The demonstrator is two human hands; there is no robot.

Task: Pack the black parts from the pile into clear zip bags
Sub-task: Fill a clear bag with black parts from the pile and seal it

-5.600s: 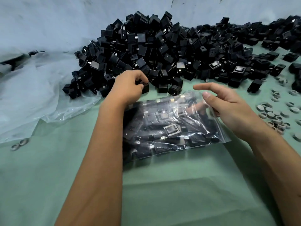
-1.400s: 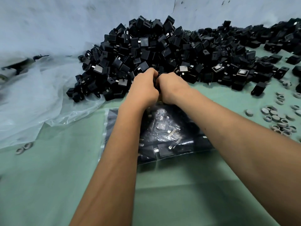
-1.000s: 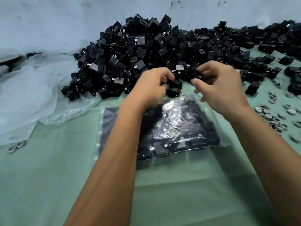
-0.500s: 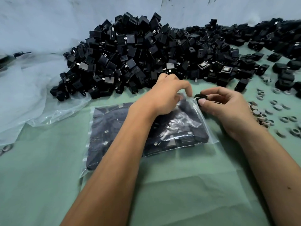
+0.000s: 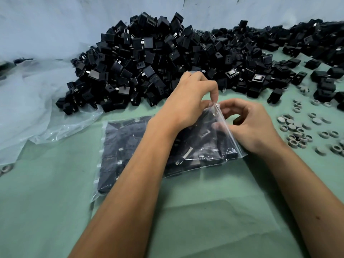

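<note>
Two bare forearms reach forward over a counter [image 5: 55, 211] covered in pale green cloth. Half a second earlier the right hand pinched a single black part beside the bag's mouth and the left hand lay spread over the bag; now that loose part is out of sight and both hands have closed on the bag's right-hand edge. The clear zip bag [image 5: 119, 146] lies flat on the counter between the arms, packed with black parts, its zip edge turned to the right and lifted slightly. No brand, label or writing can be read on the bag, the parts or the counter. The left hand [image 5: 188, 101] crosses over the bag, its thumb and forefinger pressed narrowly together on the upper corner of the zip edge, the other fingers curled. The right hand [image 5: 253, 127] sits just beside it, fingers bent, its thumb and fingertips pinching the same edge a little lower down. To the right of that hand, small grey rings [image 5: 296, 133] lie scattered on the cloth. To the left, a crumpled sheet of clear plastic [image 5: 28, 112] spreads across the counter. Beyond the hands, the pile of black parts [image 5: 158, 62], boxy plastic housings with small metal tabs, heaps up against a pale blue backdrop and trails off to the far right.
</note>
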